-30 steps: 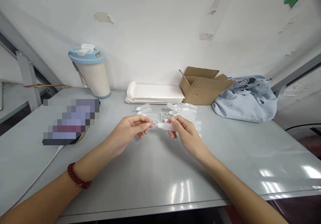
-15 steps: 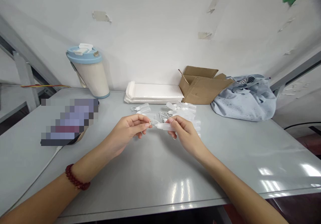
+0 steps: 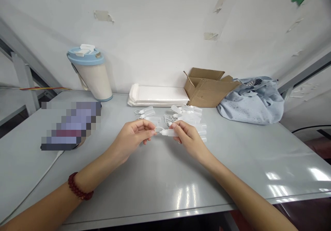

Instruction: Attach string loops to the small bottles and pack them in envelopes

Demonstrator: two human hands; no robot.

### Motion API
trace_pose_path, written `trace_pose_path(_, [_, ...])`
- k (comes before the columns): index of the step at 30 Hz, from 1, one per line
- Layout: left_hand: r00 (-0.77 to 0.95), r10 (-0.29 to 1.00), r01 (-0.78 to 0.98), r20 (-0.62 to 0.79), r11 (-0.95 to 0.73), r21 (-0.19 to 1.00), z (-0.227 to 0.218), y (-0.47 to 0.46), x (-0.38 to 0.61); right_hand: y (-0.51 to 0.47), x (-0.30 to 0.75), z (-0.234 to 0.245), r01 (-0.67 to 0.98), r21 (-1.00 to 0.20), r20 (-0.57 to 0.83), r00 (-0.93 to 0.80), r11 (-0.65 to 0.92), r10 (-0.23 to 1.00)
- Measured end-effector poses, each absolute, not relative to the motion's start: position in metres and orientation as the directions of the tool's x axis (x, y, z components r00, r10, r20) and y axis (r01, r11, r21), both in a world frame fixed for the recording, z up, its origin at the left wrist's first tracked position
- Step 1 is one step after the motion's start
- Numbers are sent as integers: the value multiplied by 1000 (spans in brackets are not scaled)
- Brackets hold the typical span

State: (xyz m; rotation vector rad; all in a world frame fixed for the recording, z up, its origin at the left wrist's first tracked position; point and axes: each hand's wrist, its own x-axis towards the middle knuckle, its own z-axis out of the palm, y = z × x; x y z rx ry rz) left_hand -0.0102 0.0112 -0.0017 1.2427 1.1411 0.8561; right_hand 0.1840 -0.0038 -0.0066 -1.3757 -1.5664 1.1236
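Observation:
A small translucent needle-tip squeeze bottle lies level above the table, its tip pointing left. My right hand is closed around its body, thumb on top. With thumb and forefinger, my left hand pinches the far end of the bottle's thin white cap loop, where a fine dark needle also ends; the small cap itself is mostly hidden by the fingertips. Just behind my hands lie more such bottles, one group at the left and a larger pile at the right.
A stack of flat white boxes and an open cardboard box stand along the wall. Beside them is a bundled grey-blue cloth. On the left are a tumbler and a blurred-out phone with a white cable.
Both hands have dropped very slightly, with the bottle. The thin loop between the bottle tip and my left fingertips now shows as a rounder arch. Both grips hold.

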Motion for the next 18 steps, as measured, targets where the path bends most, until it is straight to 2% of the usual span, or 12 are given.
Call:
trace_pose_path(6, [243,947,74,-211,198,977,-4,8,-6,-4,181,-10,363,-931,-8,-139,44,990])
trace_pose_path(18, [259,936,67,-240,230,971,-10,7,-5,-7,178,-13,333,-943,-60,-156,-5,986])
